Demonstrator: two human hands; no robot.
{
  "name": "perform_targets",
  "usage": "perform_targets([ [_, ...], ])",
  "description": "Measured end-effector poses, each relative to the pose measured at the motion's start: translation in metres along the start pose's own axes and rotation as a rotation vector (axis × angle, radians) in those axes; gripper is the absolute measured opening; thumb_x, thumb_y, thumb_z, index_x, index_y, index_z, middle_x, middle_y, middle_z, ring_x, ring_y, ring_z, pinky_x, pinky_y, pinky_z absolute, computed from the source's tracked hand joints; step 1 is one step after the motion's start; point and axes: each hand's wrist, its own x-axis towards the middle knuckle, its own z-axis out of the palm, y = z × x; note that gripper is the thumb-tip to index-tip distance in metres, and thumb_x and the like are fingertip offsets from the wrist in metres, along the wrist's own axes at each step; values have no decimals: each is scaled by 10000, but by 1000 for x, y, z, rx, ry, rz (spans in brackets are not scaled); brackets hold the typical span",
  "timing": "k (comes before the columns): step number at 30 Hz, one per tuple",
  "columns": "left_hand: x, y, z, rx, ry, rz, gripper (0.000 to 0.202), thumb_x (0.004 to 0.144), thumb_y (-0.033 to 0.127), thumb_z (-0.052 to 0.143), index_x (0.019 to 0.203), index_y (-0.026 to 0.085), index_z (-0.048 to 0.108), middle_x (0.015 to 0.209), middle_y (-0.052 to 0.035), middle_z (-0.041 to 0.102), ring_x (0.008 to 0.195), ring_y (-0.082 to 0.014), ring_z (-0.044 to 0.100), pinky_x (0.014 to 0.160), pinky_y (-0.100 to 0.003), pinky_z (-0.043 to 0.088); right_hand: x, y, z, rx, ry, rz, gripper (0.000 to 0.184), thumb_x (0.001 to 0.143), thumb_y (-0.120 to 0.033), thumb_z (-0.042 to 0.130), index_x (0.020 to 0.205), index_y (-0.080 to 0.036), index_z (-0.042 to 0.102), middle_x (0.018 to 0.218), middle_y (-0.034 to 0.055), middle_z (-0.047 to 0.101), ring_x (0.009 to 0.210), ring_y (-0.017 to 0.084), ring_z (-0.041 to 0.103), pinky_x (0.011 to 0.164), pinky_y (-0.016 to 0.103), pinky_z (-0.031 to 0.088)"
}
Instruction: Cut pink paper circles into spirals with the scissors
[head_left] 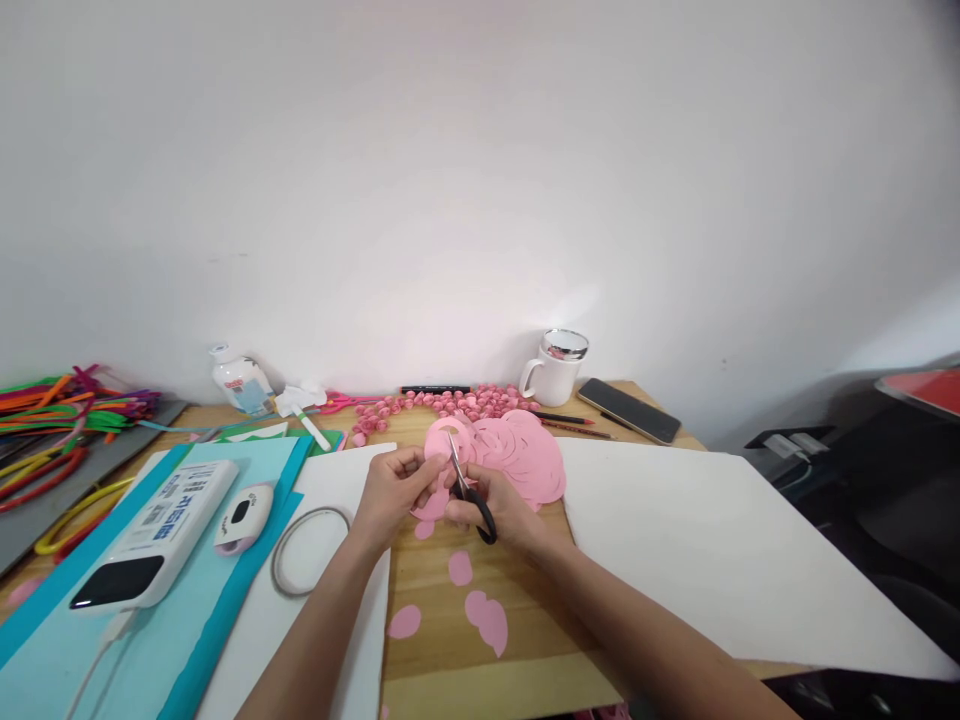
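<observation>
My left hand is closed on a pink paper piece held above the wooden table. My right hand grips black-handled scissors, blades pointing up into that paper. Right behind lies a stack of pink paper circles. Small pink paper offcuts lie on the wood near my forearms.
A white sheet covers the right side. On blue paper at left sit a white power bank and a small device; a metal ring lies beside. Behind: pink rolled paper roses, mug, phone, glue bottle, pipe cleaners.
</observation>
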Motion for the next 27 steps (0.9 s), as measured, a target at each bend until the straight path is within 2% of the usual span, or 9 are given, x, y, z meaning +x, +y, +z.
perform_targets([
  [6, 0, 1, 0, -33, 23, 2, 328, 678, 407, 689, 547, 162, 516, 421, 59, 450, 337, -37, 323, 306, -164, 211, -1, -2, 1, -23, 7, 13, 305, 649, -374, 741, 772, -167, 554, 465, -79, 485, 414, 64, 390, 430, 189, 300],
  [9, 1, 0, -1, -47, 53, 4, 300, 681, 395, 693, 576, 163, 535, 430, 63, 459, 332, -37, 321, 305, -168, 218, -2, -3, 2, -25, 12, 30, 281, 655, -368, 730, 741, -164, 559, 455, -73, 493, 403, 70, 422, 417, 185, 305],
  [15, 3, -1, -2, -43, 73, 43, 292, 699, 395, 679, 585, 156, 556, 457, 46, 480, 381, -55, 381, 362, -178, 292, -4, -8, 5, -22, 37, 35, 277, 650, -376, 721, 696, -170, 541, 443, -72, 494, 373, 71, 431, 396, 186, 323],
  [22, 3, -2, -6, -46, 28, 43, 322, 693, 409, 686, 549, 159, 543, 468, 41, 494, 389, -60, 383, 380, -188, 298, -3, -7, 8, 4, 72, 86, 310, 634, -393, 735, 650, -172, 518, 416, -83, 457, 352, 62, 407, 398, 196, 331],
  [25, 3, -3, -7, -35, -15, 41, 325, 690, 401, 688, 536, 157, 540, 464, 39, 493, 399, -64, 391, 393, -193, 302, 1, -6, 6, 46, 159, 130, 336, 599, -389, 762, 643, -163, 517, 416, -76, 462, 349, 58, 402, 387, 190, 302],
  [27, 1, -2, -6, -9, -97, 37, 317, 696, 380, 685, 526, 154, 542, 465, 33, 498, 419, -70, 409, 418, -197, 321, 4, -6, 2, 139, 258, 113, 354, 568, -377, 784, 636, -159, 514, 429, -76, 458, 344, 50, 387, 377, 187, 288],
])
